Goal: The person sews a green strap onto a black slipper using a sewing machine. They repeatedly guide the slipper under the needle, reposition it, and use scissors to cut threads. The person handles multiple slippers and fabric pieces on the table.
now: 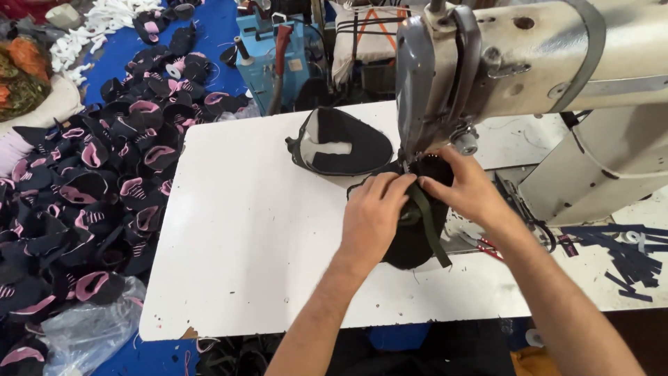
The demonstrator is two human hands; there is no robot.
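Both hands, left hand and right hand, pinch the black fabric shoe upper closed-fingered under the grey sewing machine head near the white bench's right edge, where fingertips risk the needle.

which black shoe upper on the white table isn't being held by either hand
The black upper lying apart behind the hands, pale lining showing; the other upper is under both hands at the sewing machine.
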